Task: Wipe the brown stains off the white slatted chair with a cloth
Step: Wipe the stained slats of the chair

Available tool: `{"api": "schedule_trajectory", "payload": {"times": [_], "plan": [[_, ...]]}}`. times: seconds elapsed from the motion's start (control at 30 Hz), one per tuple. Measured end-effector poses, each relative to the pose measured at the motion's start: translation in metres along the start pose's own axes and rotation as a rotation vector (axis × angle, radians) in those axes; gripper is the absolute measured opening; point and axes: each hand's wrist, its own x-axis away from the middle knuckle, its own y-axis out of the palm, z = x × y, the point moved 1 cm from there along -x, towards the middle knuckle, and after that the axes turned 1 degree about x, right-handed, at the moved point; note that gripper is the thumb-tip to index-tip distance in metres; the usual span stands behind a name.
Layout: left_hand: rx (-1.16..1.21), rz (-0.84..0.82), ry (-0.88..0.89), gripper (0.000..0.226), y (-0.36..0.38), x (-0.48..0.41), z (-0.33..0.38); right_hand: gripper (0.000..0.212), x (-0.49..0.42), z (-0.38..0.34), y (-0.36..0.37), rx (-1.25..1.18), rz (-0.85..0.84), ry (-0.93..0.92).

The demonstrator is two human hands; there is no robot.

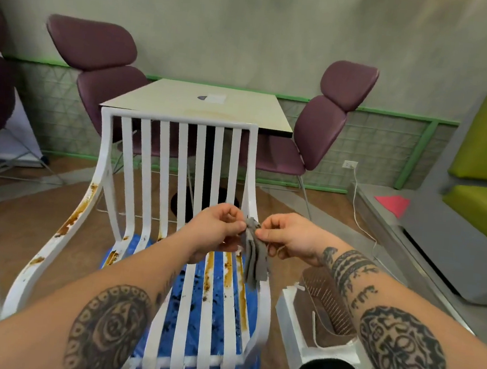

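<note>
Both hands meet above the rear right part of the seat. The left hand [220, 229] and the right hand [287, 237] each pinch the top of a grey cloth [254, 259] between thumb and curled fingers. The cloth hangs down from them in narrow folds, off the chair and not yet pressed to anything.

The white slatted chair [180, 118] stands facing the person, its slats running from front edge to back. The brown stains [208, 270] follow that same line as long streaks on the right-hand seat slats. These lie directly under and just in front of the cloth, so a stroke along the slats looks the natural way to start, and the right hand is the nearer one. A second run of stains marks the left side rail [77, 216], well apart, on the left hand's side.

A blue sheet [219, 301] lies beneath the seat, and a white box [287, 304] sits just beside the chair's right edge. The left forearm hides part of the middle slats, so any stains there cannot be judged. The chair's front edge is blurred.
</note>
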Motion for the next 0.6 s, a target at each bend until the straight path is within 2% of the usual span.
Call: {"api": "schedule_trajectory", "payload": {"times": [0.1,0.17,0.23,0.27,0.4,0.47,0.6], "plan": [[0.178,0.036,-0.012,0.01,-0.002,0.003,0.004,0.015,-0.006,-0.014,0.01,-0.091,0.03,-0.031],[0.264,0.042,-0.048,0.025,-0.005,0.004,0.004,0.017,-0.009,-0.022,0.015,-0.138,0.053,-0.037],[0.242,0.028,-0.096,0.043,-0.008,0.004,-0.002,0.018,-0.012,-0.031,0.021,-0.186,0.082,-0.045],[0.195,0.028,-0.106,0.045,-0.009,0.006,-0.003,0.02,-0.012,-0.036,0.023,-0.213,0.107,-0.047],[0.106,0.085,-0.06,0.03,-0.018,0.01,-0.009,0.022,-0.014,-0.051,0.022,-0.378,0.226,-0.02],[0.194,0.087,-0.049,0.03,-0.025,0.011,-0.008,0.019,-0.013,-0.05,0.018,-0.487,0.222,0.039],[0.414,0.081,-0.051,0.028,-0.031,0.014,-0.002,0.033,-0.014,-0.039,0.02,-0.63,0.146,0.101]]}}
